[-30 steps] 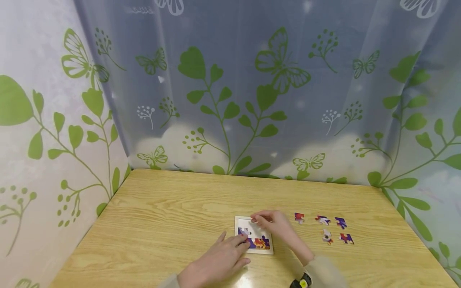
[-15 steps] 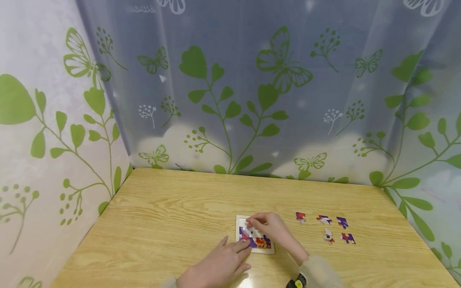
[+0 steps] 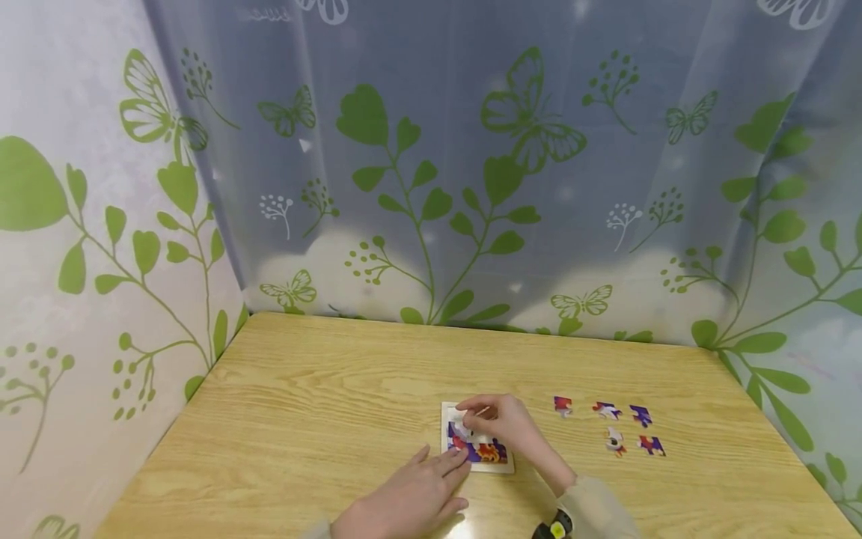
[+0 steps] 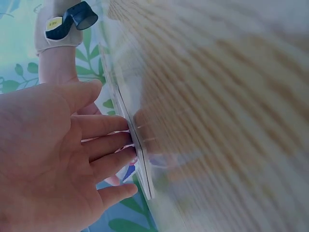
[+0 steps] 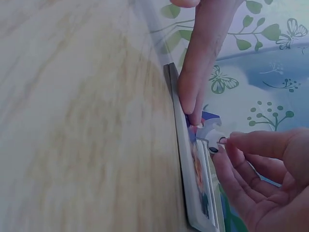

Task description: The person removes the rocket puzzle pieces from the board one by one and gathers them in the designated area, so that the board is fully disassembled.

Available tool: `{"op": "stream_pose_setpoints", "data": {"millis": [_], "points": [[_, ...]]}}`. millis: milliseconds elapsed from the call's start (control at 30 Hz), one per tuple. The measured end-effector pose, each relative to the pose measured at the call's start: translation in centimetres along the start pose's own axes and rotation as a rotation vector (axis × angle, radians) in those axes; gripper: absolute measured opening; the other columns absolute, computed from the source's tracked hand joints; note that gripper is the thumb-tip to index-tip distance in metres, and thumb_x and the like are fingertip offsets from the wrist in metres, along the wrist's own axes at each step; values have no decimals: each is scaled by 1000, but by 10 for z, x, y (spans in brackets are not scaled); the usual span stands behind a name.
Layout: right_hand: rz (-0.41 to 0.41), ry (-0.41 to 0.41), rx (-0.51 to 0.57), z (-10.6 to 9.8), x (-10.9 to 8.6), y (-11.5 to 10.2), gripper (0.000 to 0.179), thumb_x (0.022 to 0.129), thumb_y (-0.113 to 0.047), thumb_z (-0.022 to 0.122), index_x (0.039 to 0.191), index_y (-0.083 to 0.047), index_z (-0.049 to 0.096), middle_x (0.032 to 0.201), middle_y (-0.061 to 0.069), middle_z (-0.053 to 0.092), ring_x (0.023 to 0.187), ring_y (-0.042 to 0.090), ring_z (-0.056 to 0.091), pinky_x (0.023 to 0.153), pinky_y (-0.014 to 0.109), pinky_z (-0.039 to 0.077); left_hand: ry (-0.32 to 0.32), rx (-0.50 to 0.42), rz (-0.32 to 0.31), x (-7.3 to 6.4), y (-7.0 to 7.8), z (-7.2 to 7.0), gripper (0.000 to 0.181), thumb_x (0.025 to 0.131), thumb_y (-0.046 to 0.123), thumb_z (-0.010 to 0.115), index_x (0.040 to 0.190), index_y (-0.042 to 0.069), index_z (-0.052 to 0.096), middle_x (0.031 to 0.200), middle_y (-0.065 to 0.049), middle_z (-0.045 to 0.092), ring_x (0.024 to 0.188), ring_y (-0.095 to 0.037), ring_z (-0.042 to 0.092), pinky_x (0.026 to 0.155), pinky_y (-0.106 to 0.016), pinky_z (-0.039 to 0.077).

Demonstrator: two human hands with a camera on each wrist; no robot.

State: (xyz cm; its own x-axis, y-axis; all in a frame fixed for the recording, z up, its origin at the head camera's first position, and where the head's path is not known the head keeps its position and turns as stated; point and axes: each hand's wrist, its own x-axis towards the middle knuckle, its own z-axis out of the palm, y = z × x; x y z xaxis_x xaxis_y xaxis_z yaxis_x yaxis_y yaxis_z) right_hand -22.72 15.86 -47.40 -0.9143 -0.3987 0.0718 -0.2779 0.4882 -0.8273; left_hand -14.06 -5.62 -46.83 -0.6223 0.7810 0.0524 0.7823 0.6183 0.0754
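Note:
My left hand (image 3: pixel 417 490) lies with straight fingers on the lower left of a small white-rimmed puzzle tray (image 3: pixel 498 469). In the left wrist view its fingertips rest at the tray's edge. Over the tray's upper part is my right hand (image 3: pixel 506 427). Between thumb and fingers it pinches a white and purple puzzle piece (image 5: pixel 211 131) with a black eye printed on it. The right wrist view has this piece tilted up from the tray. Along the tray's bottom lie joined purple and orange pieces (image 3: pixel 488 453); the left fingers hide some of them.
Several loose puzzle pieces lie on the wooden table (image 3: pixel 323 389) to the right: a red one (image 3: pixel 563 406), a white and purple one (image 3: pixel 607 410), a white one with an eye (image 3: pixel 615 440). A patterned curtain (image 3: pixel 431 150) rises behind the table's far edge.
My right hand has shifted left and its fingers have come onto the piece with the eye. Red now shows at the tray's left, near the left fingertips. The left hand stays in place.

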Motion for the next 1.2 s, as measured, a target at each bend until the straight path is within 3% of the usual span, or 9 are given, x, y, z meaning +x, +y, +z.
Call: {"op": "stream_pose_setpoints", "data": {"millis": [100,333,433,667,900,1200], "points": [[6,-19,42,0,0,-1,22,92,-8,74,113,-3,75,93,9,74,80,19,71,63,24,56,11,8,6,0,0,0,54,108,43,43,146,6,53,154,-9,48,143,-20,45,109,-50,47],[-19,-54,-72,2,0,4,14,91,-12,76,104,-8,77,93,4,74,81,14,69,70,23,57,36,25,24,1,0,0,53,108,41,43,145,4,54,152,-11,50,141,-21,48,108,-50,48],[-22,-44,-74,2,0,5,14,92,-12,75,104,-7,76,93,3,74,81,15,69,72,23,57,36,20,19,0,0,0,53,108,42,43,145,5,55,152,-10,50,141,-21,47,109,-50,47],[48,49,-13,-4,0,2,13,94,-14,73,105,-9,76,96,4,74,80,13,65,67,24,56,27,-9,-3,1,1,0,53,108,42,44,145,6,55,152,-9,50,142,-20,46,111,-50,45],[53,54,111,-16,-2,1,22,97,-14,69,112,1,74,102,15,74,80,21,70,70,30,62,3,-44,-26,0,2,0,54,108,43,43,147,6,53,154,-9,48,143,-20,44,113,-50,42],[110,96,119,-27,-9,9,21,97,-16,69,112,-2,75,101,10,74,81,20,70,71,28,61,1,-51,-30,2,2,1,54,108,42,43,147,6,53,154,-9,48,143,-21,45,113,-50,42]]}}
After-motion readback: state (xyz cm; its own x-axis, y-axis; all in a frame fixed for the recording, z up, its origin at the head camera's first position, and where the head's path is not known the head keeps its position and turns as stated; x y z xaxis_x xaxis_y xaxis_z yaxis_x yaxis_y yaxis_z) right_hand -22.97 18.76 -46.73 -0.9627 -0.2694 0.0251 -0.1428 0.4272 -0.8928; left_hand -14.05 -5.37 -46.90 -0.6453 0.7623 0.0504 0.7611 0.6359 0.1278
